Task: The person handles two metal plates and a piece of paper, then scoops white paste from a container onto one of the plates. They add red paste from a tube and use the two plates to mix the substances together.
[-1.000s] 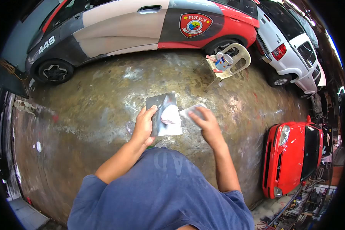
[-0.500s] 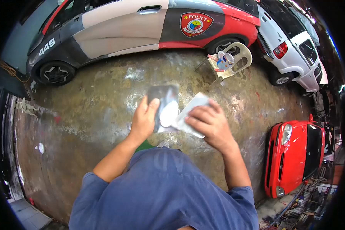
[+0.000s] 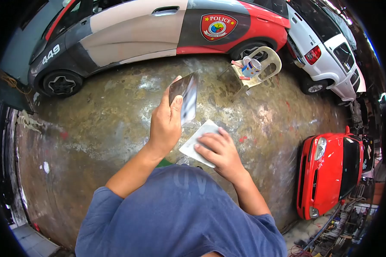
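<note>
We record: left hand [image 3: 165,122], fingers clamped on a shiny grey rectangular metal plate [image 3: 185,96], raised and tilted above the stained concrete floor [image 3: 107,124]. Right hand [image 3: 216,154], lower and just beside it, fingers closed over a flat white rectangular scraper [image 3: 197,139].

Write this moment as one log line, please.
left hand: holds plate raised, tilted | right hand: holds scraper | behind: police car, chair

Single head-worn fisheye view, facing steeply down from above, hands close at centre, police car [image 3: 158,30] far at 12 o'clock
</note>
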Motion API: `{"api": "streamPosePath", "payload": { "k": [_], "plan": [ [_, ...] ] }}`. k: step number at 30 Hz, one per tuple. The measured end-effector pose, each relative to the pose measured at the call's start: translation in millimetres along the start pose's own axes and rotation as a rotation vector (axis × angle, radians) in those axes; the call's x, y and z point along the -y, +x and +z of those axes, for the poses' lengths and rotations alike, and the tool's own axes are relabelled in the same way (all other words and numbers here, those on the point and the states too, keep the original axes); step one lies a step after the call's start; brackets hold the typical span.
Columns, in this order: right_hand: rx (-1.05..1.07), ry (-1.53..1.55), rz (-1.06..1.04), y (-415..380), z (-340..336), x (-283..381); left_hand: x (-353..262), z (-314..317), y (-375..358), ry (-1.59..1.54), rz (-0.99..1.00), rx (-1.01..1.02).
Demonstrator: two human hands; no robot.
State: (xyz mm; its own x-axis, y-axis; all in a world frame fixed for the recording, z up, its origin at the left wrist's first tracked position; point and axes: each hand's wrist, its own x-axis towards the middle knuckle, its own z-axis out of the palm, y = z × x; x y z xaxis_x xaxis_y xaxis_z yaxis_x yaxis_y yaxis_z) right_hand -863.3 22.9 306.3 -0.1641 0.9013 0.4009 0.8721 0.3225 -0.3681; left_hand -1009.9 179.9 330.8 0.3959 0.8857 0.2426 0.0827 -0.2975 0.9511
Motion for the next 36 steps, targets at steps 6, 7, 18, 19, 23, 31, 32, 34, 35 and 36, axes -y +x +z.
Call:
{"api": "streamPosePath", "payload": {
  "k": [6,7,18,19,23,31,32,34,35,36],
  "plan": [
    [-0.218,0.231,-0.056,6.8,-3.6,11.3,36.5,24.0,-17.0,-0.810,-0.515,-0.030],
    [-0.225,0.229,-0.006,4.5,4.0,6.6,37.8,25.5,-21.9,-0.873,-0.592,-0.048],
    [-0.466,0.674,0.727,-58.3,62.7,-45.3,45.0,-0.4,-26.5,-1.212,-0.755,0.126],
    [-0.609,1.120,0.860,-52.2,60.4,-51.9,42.8,-4.3,-24.1,-1.278,-0.768,0.219],
    [-0.845,1.724,0.688,-13.4,43.0,-47.8,64.6,-3.1,-40.7,-1.101,-0.757,0.280],
    [-0.800,1.937,0.539,13.2,43.5,-44.2,59.5,0.5,-46.1,-1.007,-0.751,0.218],
    [-0.787,1.938,0.523,14.4,44.6,-44.2,58.3,0.5,-45.0,-0.987,-0.743,0.208],
    [-0.782,1.931,0.540,14.9,38.5,-37.1,55.6,1.1,-40.9,-0.937,-0.697,0.160],
    [-0.777,1.926,0.548,13.5,35.6,-33.1,54.2,1.8,-37.3,-0.910,-0.659,0.121],
    [-0.764,1.911,0.556,8.4,34.9,-28.9,54.1,2.0,-33.9,-0.883,-0.620,0.083]
  ]
}}
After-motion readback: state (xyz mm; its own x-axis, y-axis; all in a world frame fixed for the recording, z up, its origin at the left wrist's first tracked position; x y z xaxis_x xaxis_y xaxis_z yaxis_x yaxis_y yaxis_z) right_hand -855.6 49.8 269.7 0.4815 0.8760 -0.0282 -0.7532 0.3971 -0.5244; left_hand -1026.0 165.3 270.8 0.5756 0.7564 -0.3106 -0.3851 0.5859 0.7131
